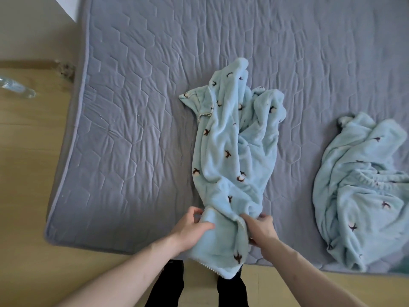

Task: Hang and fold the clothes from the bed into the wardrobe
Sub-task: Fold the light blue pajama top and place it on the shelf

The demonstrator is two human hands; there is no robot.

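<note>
Both hands grasp the near end of a pale blue fleece garment at the bed's near edge.
Left hand and right hand pinch bunched cloth; it looks soft, light and floppy, best taken by its trimmed edges. Crumpling hides its shape; a second fleece piece lies toward the right edge, partly cut off.

2 crumpled pale-blue fleece garments, apart on bed

One head-worn camera looks steeply down, close over the bed edge and floor.
</note>
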